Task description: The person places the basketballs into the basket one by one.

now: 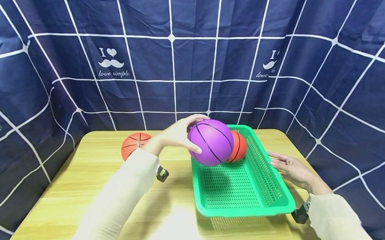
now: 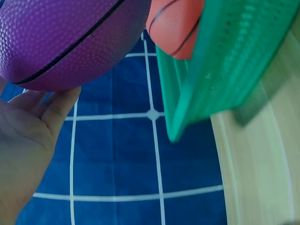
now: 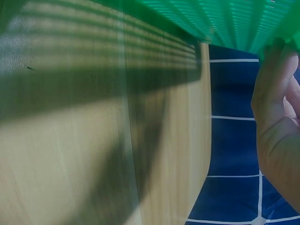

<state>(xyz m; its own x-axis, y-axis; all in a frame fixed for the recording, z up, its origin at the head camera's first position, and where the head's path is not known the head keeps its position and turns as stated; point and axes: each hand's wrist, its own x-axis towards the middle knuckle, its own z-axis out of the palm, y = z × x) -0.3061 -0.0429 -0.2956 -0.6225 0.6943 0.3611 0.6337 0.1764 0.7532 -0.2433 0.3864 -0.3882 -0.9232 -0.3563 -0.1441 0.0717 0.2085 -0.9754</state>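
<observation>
Navy curtain [image 1: 197, 20] with white grid lines wraps behind and around a light wooden table [image 1: 64, 175]; its printed lettering reads only from the head view. From where I stand, left hand [image 1: 180, 133] grasps a purple ball [image 1: 212, 144], thumb and fingers spread round it, held up over the left part of a green basket [image 1: 240, 212]. Head view gives the thumb on the near side; left wrist view adds fingertips against the ball's surface, plus its pebbled texture. Red-orange ball [image 1: 239, 149] sits in the basket, partly behind the purple one; whether they touch, can't tell. Second orange ball [image 1: 133, 144] rests on the table, head view only, partly hidden by the left arm. Right hand [image 1: 295, 171] has fingers fairly straight, touching the basket's right side. Right wrist view alone catches the basket's striped shadow [image 3: 117, 28] up close.
</observation>
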